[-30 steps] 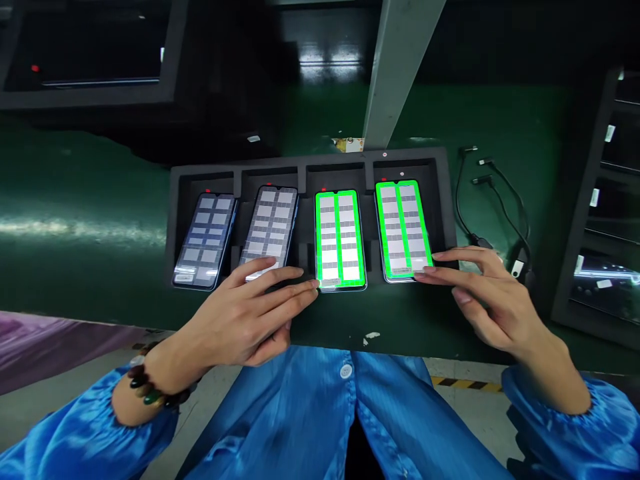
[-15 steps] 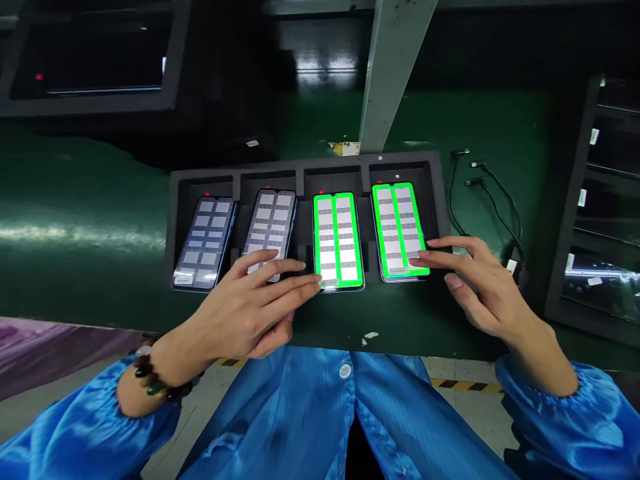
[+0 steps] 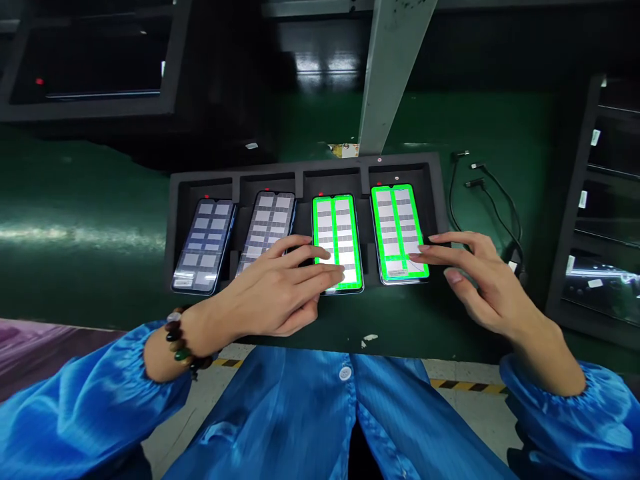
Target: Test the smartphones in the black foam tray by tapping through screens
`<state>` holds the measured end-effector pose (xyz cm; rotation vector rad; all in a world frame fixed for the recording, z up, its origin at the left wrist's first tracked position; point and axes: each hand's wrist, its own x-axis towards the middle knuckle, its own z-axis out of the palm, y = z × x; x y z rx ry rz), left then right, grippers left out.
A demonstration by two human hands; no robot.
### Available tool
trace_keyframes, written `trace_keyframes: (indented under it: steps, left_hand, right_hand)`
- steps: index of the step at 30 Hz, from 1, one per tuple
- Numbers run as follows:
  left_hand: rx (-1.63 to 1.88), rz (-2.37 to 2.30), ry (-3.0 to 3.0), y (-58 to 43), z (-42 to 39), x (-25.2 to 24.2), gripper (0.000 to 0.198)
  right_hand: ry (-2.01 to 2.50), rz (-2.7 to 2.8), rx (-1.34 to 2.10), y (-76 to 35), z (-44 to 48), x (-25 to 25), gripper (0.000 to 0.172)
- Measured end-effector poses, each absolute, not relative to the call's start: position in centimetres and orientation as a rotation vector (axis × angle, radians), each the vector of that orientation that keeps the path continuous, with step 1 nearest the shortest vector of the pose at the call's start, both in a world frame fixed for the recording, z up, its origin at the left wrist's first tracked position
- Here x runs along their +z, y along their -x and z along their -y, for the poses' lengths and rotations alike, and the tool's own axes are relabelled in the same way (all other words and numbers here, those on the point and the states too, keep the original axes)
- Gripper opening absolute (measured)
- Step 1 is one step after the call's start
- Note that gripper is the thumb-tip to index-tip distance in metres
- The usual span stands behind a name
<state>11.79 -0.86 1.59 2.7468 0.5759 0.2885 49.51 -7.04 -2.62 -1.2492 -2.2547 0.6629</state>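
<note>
Several lit phones lean in a dark foam tray (image 3: 430, 175) on the green bench. The two on the left, phone (image 3: 204, 243) and phone (image 3: 267, 223), show grey grids. The third phone (image 3: 337, 227) and the fourth phone (image 3: 397, 223) show grids framed in bright green. My left hand (image 3: 273, 293) lies open, its fingertips spread on the lower part of the third phone's screen. My right hand (image 3: 473, 280) is open too, with a fingertip touching the lower right of the fourth phone's screen. Neither hand holds anything.
Black cables with plugs (image 3: 487, 190) lie right of the tray. A grey metal post (image 3: 387, 73) rises behind it. Dark foam racks stand at the right edge (image 3: 597, 207) and at the far left (image 3: 90, 60). Blue sleeves and coat fill the bottom.
My left hand slid right, from the second phone's foot onto the third phone's screen. My right hand's fingers crept a little further up the fourth phone's screen.
</note>
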Motion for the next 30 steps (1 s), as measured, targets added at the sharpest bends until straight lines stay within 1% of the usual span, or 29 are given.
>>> trace_keyframes:
  steps: [5,11,17,24,30]
  left_hand:
    - [0.247,-0.501,-2.741,-13.8,0.1,1.6,0.045]
    - [0.224,-0.58,-2.681,-11.9,0.1,2.1,0.046]
    - [0.25,-0.705,-2.669,-9.0,0.4,2.2,0.052]
    - [0.232,-0.709,-2.703,-9.0,-1.3,1.9,0.05]
    - [0.204,-0.55,-2.702,-11.5,-2.6,1.5,0.045]
  right_hand:
    - [1.325,2.2,0.631,-50.9,7.8,-2.6,0.052]
    - [1.271,2.248,0.648,-49.3,6.2,-2.5,0.045]
    - [1.151,2.315,0.688,-46.7,4.0,-2.6,0.044]
    - [1.273,2.278,0.636,-49.1,4.4,-2.3,0.044]
    - [1.328,2.225,0.642,-50.1,5.2,-2.0,0.046]
